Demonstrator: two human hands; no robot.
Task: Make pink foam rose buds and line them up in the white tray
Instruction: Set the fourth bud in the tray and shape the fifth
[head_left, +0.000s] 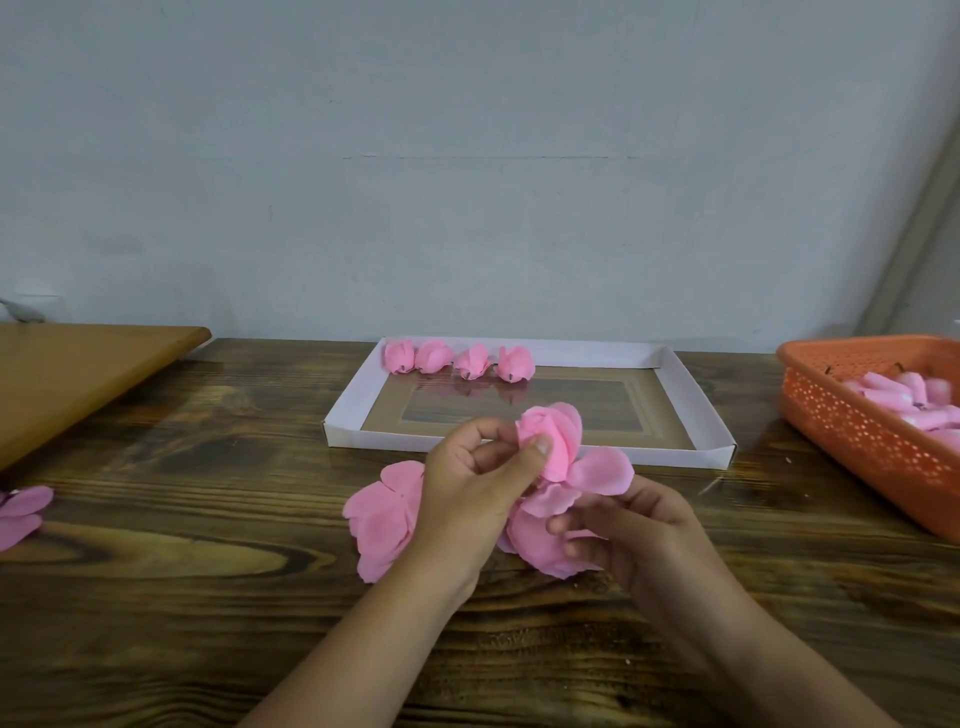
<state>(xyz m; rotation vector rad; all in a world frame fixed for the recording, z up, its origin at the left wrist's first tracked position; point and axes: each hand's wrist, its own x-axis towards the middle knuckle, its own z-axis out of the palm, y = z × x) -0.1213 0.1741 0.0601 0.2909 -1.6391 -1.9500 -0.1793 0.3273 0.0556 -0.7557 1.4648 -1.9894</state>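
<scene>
Nearest, both hands work a bud in the making just above the worktop (208, 597): the right hand (639, 540) pinches loose lower petals (540, 545) while the left hand (467, 483) curls thumb and fingers round the rolled pink bud (553, 439). Spare petal sheets (382, 514) lie beside the left wrist. This looks like the wrapping step; next, the outer petals likely need folding up snugly round the core. Beyond, the white tray (691, 395) holds four finished buds (460, 359) along its far edge, with room to their right. An orange basket (857, 421) of pink pieces sits far right.
</scene>
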